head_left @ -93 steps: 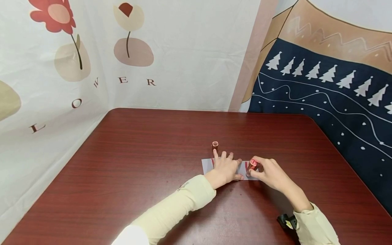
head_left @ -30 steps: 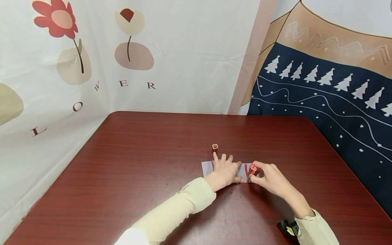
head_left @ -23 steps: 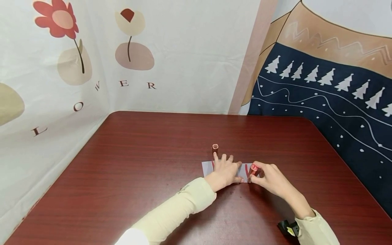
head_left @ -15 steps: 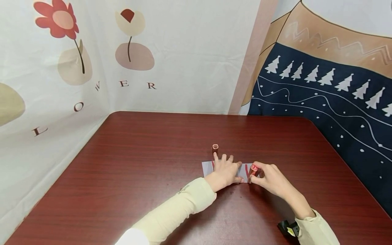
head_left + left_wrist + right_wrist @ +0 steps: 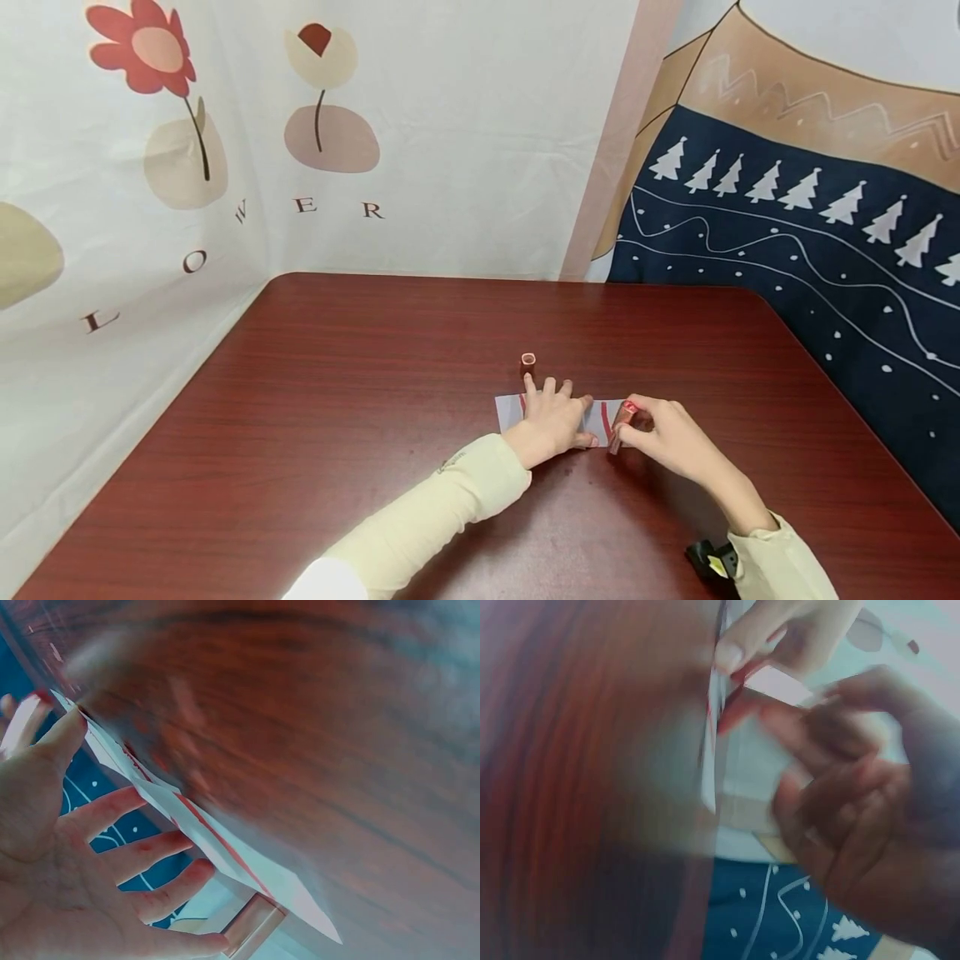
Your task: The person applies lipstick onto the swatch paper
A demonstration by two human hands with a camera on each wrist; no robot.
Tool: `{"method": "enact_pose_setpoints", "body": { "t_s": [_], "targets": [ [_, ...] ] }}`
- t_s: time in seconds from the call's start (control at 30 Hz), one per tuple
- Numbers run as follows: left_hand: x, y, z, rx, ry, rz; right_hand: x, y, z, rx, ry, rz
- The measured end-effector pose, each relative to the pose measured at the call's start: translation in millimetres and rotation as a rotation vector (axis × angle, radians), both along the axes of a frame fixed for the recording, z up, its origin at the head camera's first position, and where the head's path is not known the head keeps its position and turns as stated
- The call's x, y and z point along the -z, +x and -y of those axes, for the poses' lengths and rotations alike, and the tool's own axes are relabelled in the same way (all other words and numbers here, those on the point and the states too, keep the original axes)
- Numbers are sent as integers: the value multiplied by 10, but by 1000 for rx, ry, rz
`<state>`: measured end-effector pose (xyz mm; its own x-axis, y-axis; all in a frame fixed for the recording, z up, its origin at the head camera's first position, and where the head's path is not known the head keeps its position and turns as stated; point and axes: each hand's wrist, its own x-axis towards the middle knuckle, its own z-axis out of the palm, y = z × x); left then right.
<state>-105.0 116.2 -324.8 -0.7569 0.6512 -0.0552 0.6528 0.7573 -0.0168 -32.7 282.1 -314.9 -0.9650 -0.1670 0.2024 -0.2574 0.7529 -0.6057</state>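
A white strip of paper [image 5: 507, 414] lies on the table, with red lines drawn across it. My left hand [image 5: 551, 417] rests on its middle with fingers spread and straight, covering much of it. In the left wrist view one fingertip is right at an open-topped, copper-coloured lipstick cap [image 5: 255, 924], which stands beyond the paper. Over the paper's right end, my right hand [image 5: 667, 435] pinches a lipstick [image 5: 624, 419] between thumb and fingers. The lipstick leans, its lower end near the paper's front edge. The right wrist view is blurred but shows the lipstick's shiny case [image 5: 776, 684].
The dark red wooden table [image 5: 337, 400] stretches out around the hands. White cloth with printed flowers [image 5: 465, 142] hangs behind and left of it; a dark blue cloth with white trees [image 5: 795, 225] hangs at the right. A black wrist device [image 5: 711, 562] shows at the right sleeve.
The right hand has shifted slightly right and toward the body, and the lipstick leans more. More of the right-hand red line shows than 3.1 s ago. The left hand stays in place on the paper.
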Motion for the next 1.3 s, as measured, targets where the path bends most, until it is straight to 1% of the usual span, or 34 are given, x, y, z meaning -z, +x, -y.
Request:
{"method": "enact_pose_setpoints", "body": {
  "t_s": [0.07, 0.1, 0.13, 0.2, 0.3, 0.33, 0.37, 0.43, 0.47, 0.5, 0.53, 0.57, 0.63, 0.7, 0.73, 0.77, 0.83, 0.93, 1.0, 1.03, 1.1, 1.17, 1.27, 1.3],
  "targets": [
    [-2, 5, 5, -3, 14, 17, -45, 39, -28, 18, -74, 44],
    [0, 4, 5, -7, 22, 27, -64, 61, -43, 25, -129, 63],
    [29, -11, 4, -6, 40, 36, -82, 81, -61, 28, -185, 75],
    [16, -10, 8, -11, 52, 67, -119, 120, -99, 28, -314, 102],
    [-21, -23, -5, -14, 67, 103, -188, 163, -142, 8, -567, 126],
    [-21, -25, 16, -20, 69, 114, -192, 165, -136, -8, -658, 138],
    [-50, -15, 37, -27, 69, 124, -197, 164, -127, -18, -751, 159],
    [-61, -26, 74, -23, 118, 146, -209, 149, -104, -42, -938, 198],
    [-78, -27, 92, -13, 161, 174, -215, 137, -95, -66, -1021, 209],
    [-101, -24, 110, 0, 219, 224, -221, 125, -82, -85, -1096, 217],
    [-129, -15, 123, 19, 291, 289, -228, 112, -67, -105, -1169, 223],
    [-160, -2, 132, 41, 376, 369, -236, 96, -49, -119, -1230, 226],
    [-228, 46, 137, 78, 571, 571, -252, 69, -6, -150, -1344, 230],
    [-277, 97, 110, 107, 785, 777, -264, 48, 52, -160, -1416, 243],
    [-295, 125, 95, 107, 888, 854, -270, 38, 86, -165, -1440, 257],
    [-308, 152, 81, 91, 984, 908, -277, 31, 122, -165, -1442, 273],
    [-331, 192, 39, 38, 1161, 968, -296, 18, 181, -160, -1416, 299],
    [-350, 215, -15, -78, 1373, 1006, -335, 1, 246, -147, -1333, 312],
    [-357, 222, -27, -136, 1481, 1028, -346, -8, 281, -126, -1274, 299],
    [-359, 225, -26, -150, 1524, 1043, -348, -9, 297, -110, -1243, 286],
    [-355, 225, -21, -170, 1583, 1043, -342, -11, 328, -52, -1167, 248],
    [-355, 230, -4, -178, 1604, 1020, -325, -8, 358, 26, -1057, 184],
    [-353, 232, 5, -164, 1622, 998, -291, 5, 394, 158, -834, 57],
    [-358, 236, 7, -158, 1628, 996, -281, 8, 399, 183, -793, 25]
  ]
}}
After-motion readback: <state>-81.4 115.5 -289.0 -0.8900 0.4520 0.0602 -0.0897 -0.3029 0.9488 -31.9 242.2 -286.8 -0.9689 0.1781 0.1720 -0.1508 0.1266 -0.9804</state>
